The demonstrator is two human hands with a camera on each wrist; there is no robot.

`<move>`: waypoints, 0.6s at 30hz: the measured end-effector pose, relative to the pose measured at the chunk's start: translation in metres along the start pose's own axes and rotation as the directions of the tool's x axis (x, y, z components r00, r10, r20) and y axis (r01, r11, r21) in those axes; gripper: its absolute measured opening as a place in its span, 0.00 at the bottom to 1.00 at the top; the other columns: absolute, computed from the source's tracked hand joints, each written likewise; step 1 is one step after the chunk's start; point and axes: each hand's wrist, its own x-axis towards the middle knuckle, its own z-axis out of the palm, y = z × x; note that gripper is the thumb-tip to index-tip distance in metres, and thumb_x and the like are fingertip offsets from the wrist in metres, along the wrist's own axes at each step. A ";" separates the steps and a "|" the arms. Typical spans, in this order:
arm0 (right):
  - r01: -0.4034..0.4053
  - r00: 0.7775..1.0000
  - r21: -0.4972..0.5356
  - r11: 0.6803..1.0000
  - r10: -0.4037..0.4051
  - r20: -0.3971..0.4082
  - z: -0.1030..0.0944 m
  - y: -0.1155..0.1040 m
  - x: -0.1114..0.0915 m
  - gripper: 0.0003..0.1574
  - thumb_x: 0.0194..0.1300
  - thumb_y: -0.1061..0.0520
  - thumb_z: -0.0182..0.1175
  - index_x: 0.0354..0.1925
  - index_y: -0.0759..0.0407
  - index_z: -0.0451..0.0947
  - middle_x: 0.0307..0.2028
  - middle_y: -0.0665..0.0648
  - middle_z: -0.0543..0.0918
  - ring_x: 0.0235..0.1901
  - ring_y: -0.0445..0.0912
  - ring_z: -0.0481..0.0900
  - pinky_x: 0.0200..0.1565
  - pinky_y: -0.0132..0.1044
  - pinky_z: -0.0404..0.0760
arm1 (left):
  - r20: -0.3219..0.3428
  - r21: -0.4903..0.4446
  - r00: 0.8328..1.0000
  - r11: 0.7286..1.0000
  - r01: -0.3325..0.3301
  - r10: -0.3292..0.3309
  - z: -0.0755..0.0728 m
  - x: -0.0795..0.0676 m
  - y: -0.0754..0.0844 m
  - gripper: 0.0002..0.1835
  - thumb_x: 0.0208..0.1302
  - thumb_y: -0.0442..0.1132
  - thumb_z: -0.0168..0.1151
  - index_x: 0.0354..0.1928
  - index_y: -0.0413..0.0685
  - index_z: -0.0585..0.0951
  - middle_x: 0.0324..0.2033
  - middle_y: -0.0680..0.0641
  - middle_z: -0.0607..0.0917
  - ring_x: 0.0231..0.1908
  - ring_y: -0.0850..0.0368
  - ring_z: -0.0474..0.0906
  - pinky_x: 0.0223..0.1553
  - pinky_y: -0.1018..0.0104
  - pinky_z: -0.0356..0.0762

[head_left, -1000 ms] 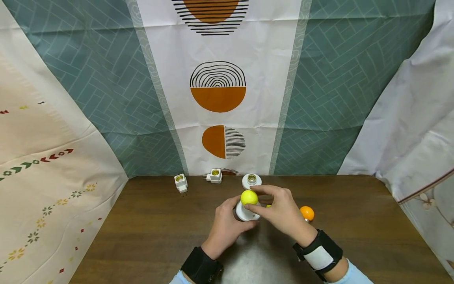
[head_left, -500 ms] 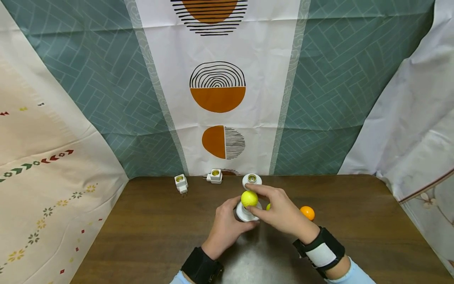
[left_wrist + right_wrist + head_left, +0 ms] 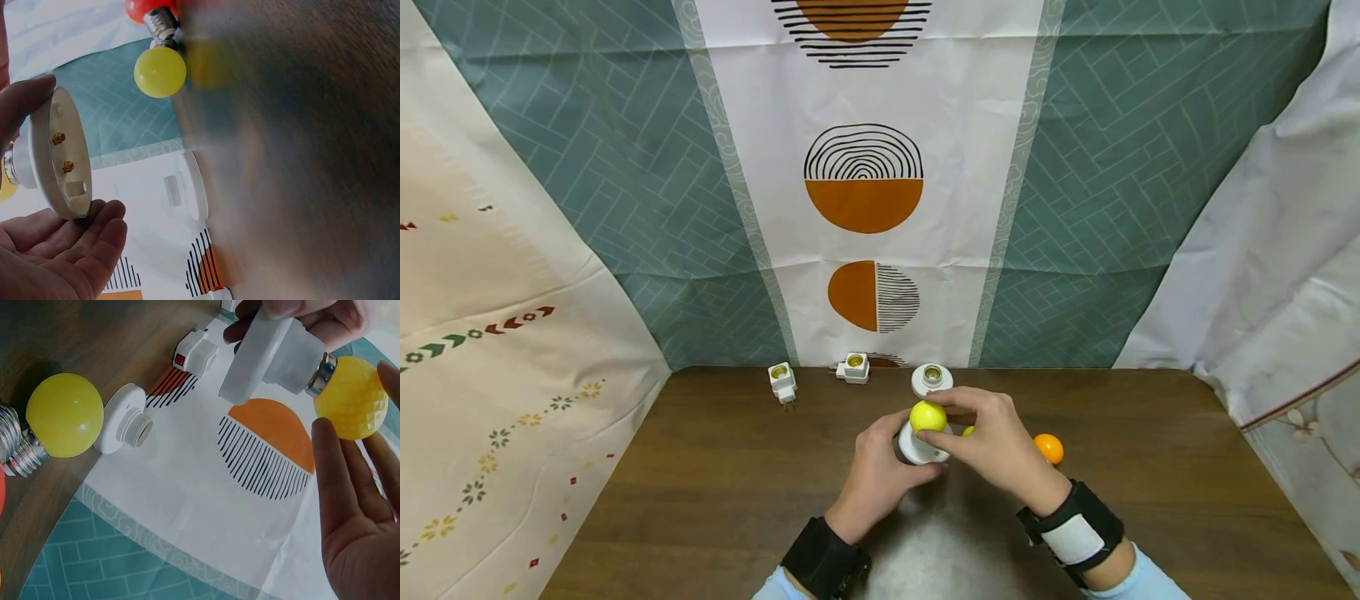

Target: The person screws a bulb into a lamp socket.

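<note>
My left hand (image 3: 880,471) grips a white round bulb holder (image 3: 917,452) by its rim, raised off the table. The left wrist view shows the hollow underside of the holder (image 3: 62,156), with brass screws inside. A textured yellow bulb (image 3: 353,403) stands at the holder's mouth, part of its metal cap still showing. The thumb and fingertips of my right hand (image 3: 996,442) pinch this bulb from the side. How deep the cap sits inside cannot be told.
On the wooden table (image 3: 700,500), another white round holder (image 3: 933,379) and two white plug-in sockets, left (image 3: 782,383) and middle (image 3: 853,368), stand along the back. A smooth yellow bulb (image 3: 65,415), an orange bulb (image 3: 1049,448) and a red bulb (image 3: 147,7) lie to the right.
My right fingers shifted around the bulb half a second ago and are now back near their earlier position. The left hand and the holder stay nearly still. The head view has tilted slightly.
</note>
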 end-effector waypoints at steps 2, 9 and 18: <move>0.000 1.000 -0.005 1.000 0.000 -0.012 -0.001 0.001 -0.001 0.26 0.46 0.51 0.73 0.46 0.52 0.80 0.43 0.46 0.80 0.41 0.39 0.78 0.35 0.39 0.78 | 0.000 -0.006 1.000 1.000 -0.007 0.007 0.002 0.000 0.000 0.37 0.41 0.55 0.74 0.57 0.56 0.74 0.46 0.59 0.76 0.44 0.63 0.72 0.44 0.57 0.73; -0.011 1.000 -0.022 1.000 0.011 0.001 -0.003 0.001 -0.002 0.28 0.51 0.47 0.69 0.52 0.47 0.77 0.49 0.45 0.77 0.47 0.39 0.76 0.41 0.35 0.76 | 0.002 0.012 1.000 1.000 0.007 -0.007 0.000 0.000 0.000 0.38 0.41 0.56 0.74 0.58 0.55 0.74 0.46 0.59 0.76 0.44 0.63 0.72 0.44 0.62 0.72; -0.021 0.994 0.004 1.000 0.020 0.104 -0.008 0.001 -0.003 0.31 0.56 0.53 0.66 0.59 0.46 0.72 0.58 0.49 0.72 0.54 0.40 0.71 0.47 0.35 0.73 | 0.011 -0.001 1.000 1.000 0.001 -0.001 -0.002 0.001 0.000 0.39 0.41 0.56 0.74 0.58 0.53 0.73 0.47 0.57 0.76 0.44 0.62 0.72 0.44 0.59 0.73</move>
